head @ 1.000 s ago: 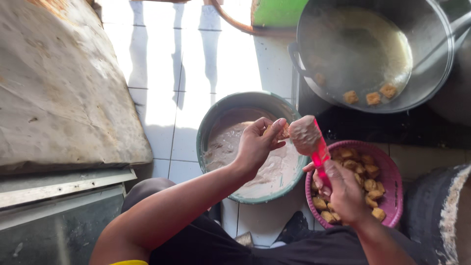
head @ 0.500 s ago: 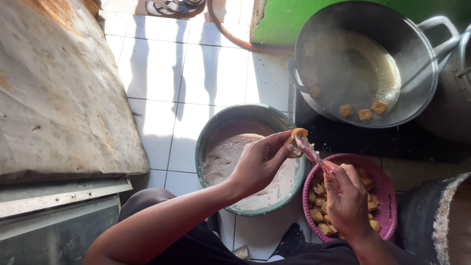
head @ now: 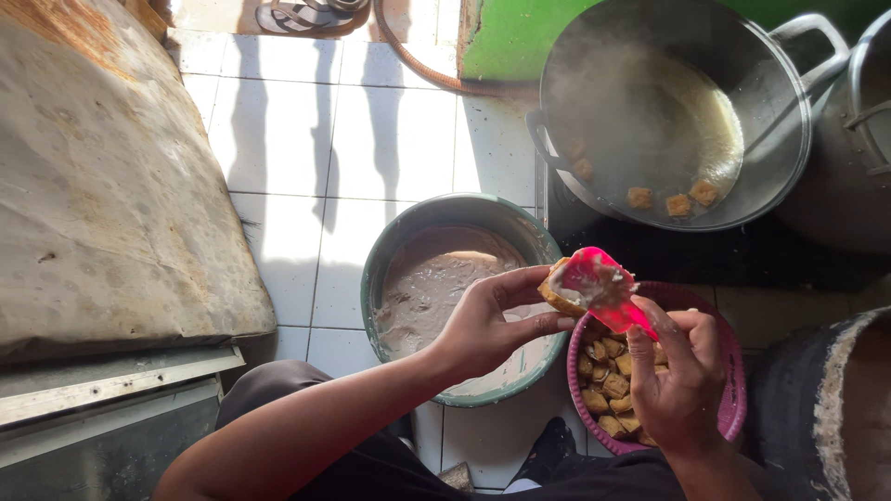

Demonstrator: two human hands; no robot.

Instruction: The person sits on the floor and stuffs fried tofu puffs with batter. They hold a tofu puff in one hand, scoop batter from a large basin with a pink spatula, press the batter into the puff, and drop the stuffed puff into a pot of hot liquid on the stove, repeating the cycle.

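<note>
A big metal wok (head: 650, 121) sits at the top right on a dark stove, with pale oil and a few browned cubes floating near its lower rim. Left of it, white floor tiles (head: 306, 139) catch strong sun, and a worn, stained slab (head: 102, 167) fills the left side. Lower down stands a green-rimmed basin (head: 390, 250) of pale, wet batter, and just right of it a pink basket (head: 733, 390) heaped with fried tofu cubes.

Above the gap between basin and basket, the left hand (head: 487, 325) is closed around a tofu piece (head: 561, 292) — thumb beneath, fingertips along its near side, cut face turned up. The right hand (head: 677, 376) is clamped on the handle of a red spatula (head: 603, 292), whose blade lies on the piece, smeared with white paste.

The tofu piece looks light and spongy, with a crisp skin that would likely tear or crush under a hard squeeze; the paste probably makes it slick. It seems best cupped by its browned outer sides, away from the filled opening — a loose, even hold
</note>
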